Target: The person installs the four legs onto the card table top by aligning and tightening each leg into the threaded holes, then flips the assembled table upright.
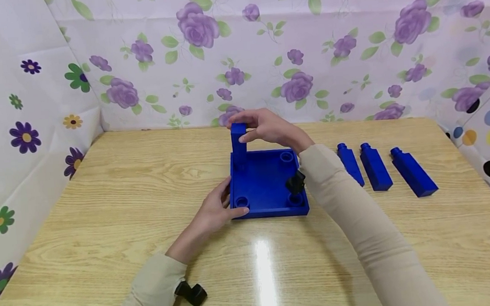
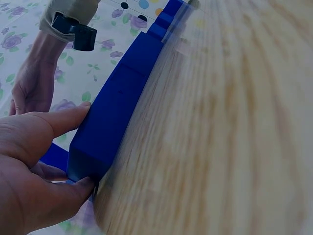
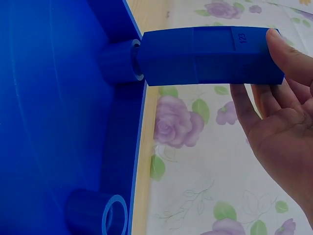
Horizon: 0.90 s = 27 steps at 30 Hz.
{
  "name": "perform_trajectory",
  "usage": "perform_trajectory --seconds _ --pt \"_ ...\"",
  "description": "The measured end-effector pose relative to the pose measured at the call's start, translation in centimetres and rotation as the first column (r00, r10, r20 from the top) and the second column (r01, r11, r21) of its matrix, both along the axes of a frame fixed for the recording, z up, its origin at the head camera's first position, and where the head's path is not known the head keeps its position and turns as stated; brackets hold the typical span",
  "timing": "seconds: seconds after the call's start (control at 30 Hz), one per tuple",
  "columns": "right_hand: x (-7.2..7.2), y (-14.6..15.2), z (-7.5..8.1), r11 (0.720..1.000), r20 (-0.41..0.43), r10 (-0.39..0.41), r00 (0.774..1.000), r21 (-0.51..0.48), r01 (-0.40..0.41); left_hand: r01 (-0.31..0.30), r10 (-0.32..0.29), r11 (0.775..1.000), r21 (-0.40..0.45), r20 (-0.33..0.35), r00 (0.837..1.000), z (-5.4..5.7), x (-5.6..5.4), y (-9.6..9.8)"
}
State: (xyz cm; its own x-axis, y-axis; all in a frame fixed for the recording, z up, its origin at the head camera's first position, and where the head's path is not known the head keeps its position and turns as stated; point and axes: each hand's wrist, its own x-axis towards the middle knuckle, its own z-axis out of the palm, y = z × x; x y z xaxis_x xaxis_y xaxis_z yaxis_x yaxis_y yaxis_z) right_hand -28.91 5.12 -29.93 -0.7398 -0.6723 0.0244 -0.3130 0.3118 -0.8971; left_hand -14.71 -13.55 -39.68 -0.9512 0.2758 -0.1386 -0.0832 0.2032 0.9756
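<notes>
A blue square tabletop (image 1: 262, 183) lies underside up on the wooden table, with a round socket in each corner. My right hand (image 1: 271, 128) grips the upper end of a blue table leg (image 1: 238, 146) between thumb and fingers. The leg stands upright at the far left corner; in the right wrist view its narrow end meets the socket (image 3: 120, 61). How deep it sits is hidden. At the near left corner my left hand (image 1: 215, 210) holds the tabletop, thumb on the front wall and fingers along the left side.
To the right of the tabletop, several more blue legs (image 1: 375, 166) lie side by side, necks pointing away from me. The wooden table (image 1: 143, 180) reaches back to a flowered cloth wall (image 1: 263, 50). Small black cameras (image 1: 191, 294) are strapped to both wrists.
</notes>
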Motion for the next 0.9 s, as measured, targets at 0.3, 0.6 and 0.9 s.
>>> perform_trajectory --seconds 0.3,0.6,0.9 --pt "-0.03 0.08 -0.22 1.0 -0.005 0.008 1.0 0.011 -0.008 -0.006 0.006 1.0 -0.011 0.003 1.0 0.02 0.22 0.05" --pt "0.06 0.34 -0.29 1.0 0.006 0.014 1.0 -0.005 -0.014 -0.006 0.006 1.0 -0.002 0.001 1.0 -0.06 0.16 0.06" --pt "0.42 0.23 -0.46 0.998 -0.018 -0.061 0.998 0.022 0.061 -0.004 0.004 1.0 -0.02 0.016 1.0 -0.34 -0.17 -0.08"
